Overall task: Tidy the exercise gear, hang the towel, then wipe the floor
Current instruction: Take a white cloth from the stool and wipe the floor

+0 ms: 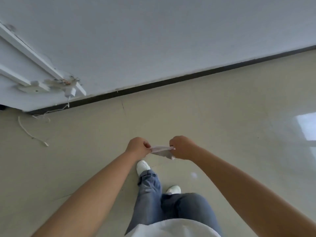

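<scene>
Both arms out front, and the small white cloth point(161, 150) is stretched between the two hands above the floor point(222, 117), roughly over the leading white shoe point(143, 166). The left hand point(137, 147) pinches one end with curled fingers, the right hand point(183, 147) pinches the other end, and a loose corner droops below the right-hand grip. It looks folded or bunched thin, more like a wipe or tissue than a full towel, though it is too small to tell the material. No exercise gear and no hook or rail shows here, so my read is that this is the floor-wiping stretch, with the cloth being readied. Now the hazards: both grips are fingertip pinches on a light piece, so a tug from either side could pull it free or, if it is paper, tear it through the middle. Off to the left a thin white cord point(31, 132) trails across the floor from a white plug point(70, 92) low on the wall point(153, 40), near the dark skirting point(171, 82); a wide sweep that way could snag it or drag it. The floor is glossy, with window light reflected at the right, so a damp patch could turn slippery underfoot for the other shoe point(174, 189) too.
</scene>
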Motion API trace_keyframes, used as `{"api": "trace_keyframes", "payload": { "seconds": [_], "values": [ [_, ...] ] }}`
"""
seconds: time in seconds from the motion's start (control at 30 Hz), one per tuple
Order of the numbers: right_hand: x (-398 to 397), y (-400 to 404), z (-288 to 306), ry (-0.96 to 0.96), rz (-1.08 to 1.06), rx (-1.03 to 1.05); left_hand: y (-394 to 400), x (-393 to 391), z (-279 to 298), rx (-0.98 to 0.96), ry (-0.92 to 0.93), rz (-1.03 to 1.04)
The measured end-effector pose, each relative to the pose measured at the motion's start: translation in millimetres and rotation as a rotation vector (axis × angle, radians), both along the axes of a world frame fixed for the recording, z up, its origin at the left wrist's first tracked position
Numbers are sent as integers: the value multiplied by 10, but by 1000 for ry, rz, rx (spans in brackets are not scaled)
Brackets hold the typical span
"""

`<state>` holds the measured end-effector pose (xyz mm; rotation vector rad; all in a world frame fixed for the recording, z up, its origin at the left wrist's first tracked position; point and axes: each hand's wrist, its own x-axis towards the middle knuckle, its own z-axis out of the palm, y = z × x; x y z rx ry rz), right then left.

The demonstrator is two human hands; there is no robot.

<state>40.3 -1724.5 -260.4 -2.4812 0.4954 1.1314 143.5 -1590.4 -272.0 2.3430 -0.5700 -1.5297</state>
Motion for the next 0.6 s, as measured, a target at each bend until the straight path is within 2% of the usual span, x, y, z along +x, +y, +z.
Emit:
{"api": "trace_keyframes", "payload": {
  "seconds": [0.13,0.23,0.4,0.6],
  "values": [
    [218,-330,-718,-36,14,-3,-291,93,-684,3,-49,55],
    [406,-539,-1437,-87,3,-2,-444,169,-1369,-8,-135,116],
    [738,-807,-2703,-181,118,-8,-714,476,-2619,-25,-252,144],
    [1285,-976,-4208,-689,124,-99,-801,1064,-4023,-205,-645,117]
  ]
}}
